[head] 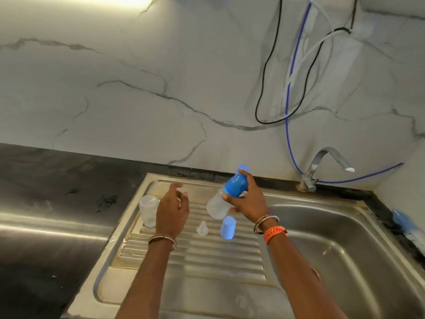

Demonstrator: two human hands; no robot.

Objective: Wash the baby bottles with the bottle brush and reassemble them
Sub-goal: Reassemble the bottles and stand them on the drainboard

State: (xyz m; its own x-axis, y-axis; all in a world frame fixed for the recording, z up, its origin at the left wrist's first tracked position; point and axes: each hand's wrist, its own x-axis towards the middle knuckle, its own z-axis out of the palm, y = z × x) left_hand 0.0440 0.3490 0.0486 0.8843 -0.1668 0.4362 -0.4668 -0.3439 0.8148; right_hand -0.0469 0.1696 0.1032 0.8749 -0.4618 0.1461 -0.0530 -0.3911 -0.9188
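Note:
My right hand (pixel 249 200) grips a baby bottle (pixel 218 204) by its blue collar and cap, holding it tilted above the steel drainboard (pixel 184 256). A second clear bottle body (pixel 149 210) stands upright at the drainboard's left, partly behind my left hand (pixel 172 210). My left hand hovers beside it with fingers loosely curled and nothing seen in them. A clear teat (pixel 202 227) and a light blue cap (pixel 228 227) stand on the ribs between my hands. Another pale blue cap (pixel 243 168) shows behind my right fingers.
The sink basin (pixel 345 245) lies at the right below a steel tap (pixel 322 166). A blue and white brush-like object (pixel 404 224) lies blurred on the counter edge at far right. Cables and a blue hose (pixel 287 116) hang on the marble wall. Dark counter (pixel 57 180) stretches left.

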